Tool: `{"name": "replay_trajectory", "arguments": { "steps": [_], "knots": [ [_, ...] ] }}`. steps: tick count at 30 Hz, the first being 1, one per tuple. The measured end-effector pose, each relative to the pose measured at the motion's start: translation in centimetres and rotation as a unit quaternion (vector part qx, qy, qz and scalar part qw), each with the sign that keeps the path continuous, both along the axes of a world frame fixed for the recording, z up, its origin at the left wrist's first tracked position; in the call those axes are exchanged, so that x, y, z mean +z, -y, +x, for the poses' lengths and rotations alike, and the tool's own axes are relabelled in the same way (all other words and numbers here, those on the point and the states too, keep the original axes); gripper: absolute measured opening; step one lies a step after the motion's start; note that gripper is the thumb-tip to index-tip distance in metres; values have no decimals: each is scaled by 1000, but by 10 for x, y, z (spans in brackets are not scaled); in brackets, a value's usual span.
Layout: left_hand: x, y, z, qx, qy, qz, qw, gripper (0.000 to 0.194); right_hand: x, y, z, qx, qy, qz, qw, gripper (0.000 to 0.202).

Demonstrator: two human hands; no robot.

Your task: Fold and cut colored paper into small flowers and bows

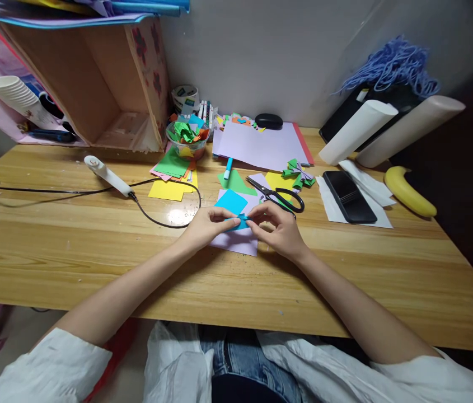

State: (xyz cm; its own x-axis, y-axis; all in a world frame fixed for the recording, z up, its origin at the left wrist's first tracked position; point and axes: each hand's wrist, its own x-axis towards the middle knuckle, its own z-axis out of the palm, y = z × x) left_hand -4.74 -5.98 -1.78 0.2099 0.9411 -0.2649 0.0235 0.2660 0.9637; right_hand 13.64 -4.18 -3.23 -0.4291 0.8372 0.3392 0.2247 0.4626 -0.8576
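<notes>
Here both hands meet at a small blue paper [239,221], pinched between left hand [209,226] and right hand [280,229], its long axis running across between them; scissors [280,196] lie just beyond the right hand.

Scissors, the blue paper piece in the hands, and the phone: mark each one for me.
scissors [279,196], head view, on the pivot where blades meet handles.
blue paper piece [239,222], head view, on its folded middle between the fingertips.
phone [349,196], head view, on the dark screen.
</notes>
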Motion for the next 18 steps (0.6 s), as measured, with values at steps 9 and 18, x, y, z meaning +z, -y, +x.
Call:
{"name": "replay_trajectory", "arguments": {
  "steps": [9, 18],
  "knots": [
    [-2, 0, -1, -6, 9, 1, 1000, 22, 4, -3, 4, 21, 70, 197, 978, 14],
    [-1, 3, 1, -3, -47, 57, 997, 24, 4, 1, -2, -7, 4, -12, 1000, 9]
  ]
}}
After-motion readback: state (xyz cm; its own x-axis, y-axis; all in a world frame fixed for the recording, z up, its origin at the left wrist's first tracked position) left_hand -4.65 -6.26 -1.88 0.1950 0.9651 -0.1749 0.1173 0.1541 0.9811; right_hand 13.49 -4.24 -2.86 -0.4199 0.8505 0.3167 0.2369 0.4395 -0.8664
